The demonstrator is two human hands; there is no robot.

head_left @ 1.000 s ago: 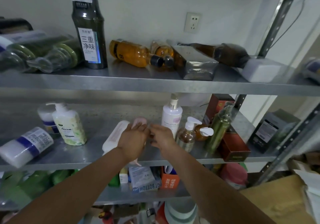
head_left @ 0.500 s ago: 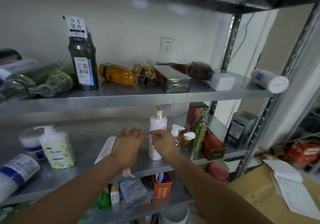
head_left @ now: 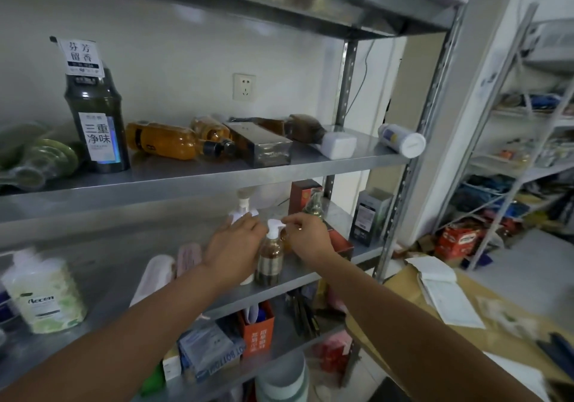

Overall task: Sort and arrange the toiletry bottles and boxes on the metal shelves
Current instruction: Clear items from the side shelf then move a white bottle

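Note:
On the middle metal shelf [head_left: 313, 272] a small amber pump bottle [head_left: 269, 262] stands upright. My right hand [head_left: 307, 237] pinches its white pump nozzle [head_left: 275, 225] from the right. Just left of it stands a tall white pump bottle [head_left: 243, 210]. My left hand [head_left: 236, 246] lies over its body with fairly straight fingers reaching its neck, hiding most of it. A pale pink bottle [head_left: 155, 277] lies flat to the left of my left hand. Behind my right hand are a green bottle [head_left: 315, 204] and a red box [head_left: 302, 195].
The upper shelf [head_left: 186, 181] holds an upright dark bottle [head_left: 96, 128], lying orange bottles [head_left: 161, 140], a silver box [head_left: 261, 148], a white box [head_left: 338, 146] and a white tube [head_left: 402, 140]. An Accen pump bottle [head_left: 43, 293] stands far left. A cardboard box [head_left: 403, 317] sits at the right.
My left hand moved right from the lying pink bottle onto the white pump bottle. My right hand shifted right to the amber bottle's nozzle. The view tilted upward.

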